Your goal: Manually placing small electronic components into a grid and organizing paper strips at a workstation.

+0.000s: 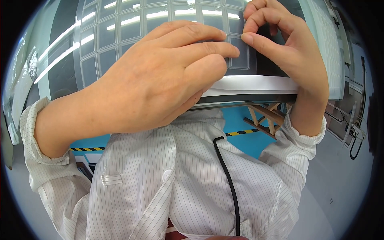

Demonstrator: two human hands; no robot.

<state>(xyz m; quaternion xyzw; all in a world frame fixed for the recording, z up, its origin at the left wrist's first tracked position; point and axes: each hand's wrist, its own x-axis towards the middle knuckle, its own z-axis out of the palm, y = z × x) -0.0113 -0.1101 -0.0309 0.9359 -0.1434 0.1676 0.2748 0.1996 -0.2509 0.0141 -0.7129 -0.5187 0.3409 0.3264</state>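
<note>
A clear sheet with a grid of rectangular panes (pixel 130 23) lies on a dark surface and reflects the ceiling lights. My left hand (pixel 172 68) reaches across its near part, back upward, fingers stretched to the right; its thumb is hidden. The fingertips rest over a pane (pixel 239 58) near the grid's right edge. At that same edge, my right hand (pixel 282 38) pinches with thumb and forefinger, the other fingers curled. Whatever is between those tips is too small to make out. Just below the hands, a white strip (pixel 256 85) runs along the table's near edge.
Crumpled clear plastic (pixel 32 64) lies at the far left. On the right is a pale textured sheet (pixel 330 52). Below the table edge show a wooden frame (pixel 266 116) and black-and-yellow floor tape (pixel 242 132). A black cable (pixel 228 180) hangs down my striped coat.
</note>
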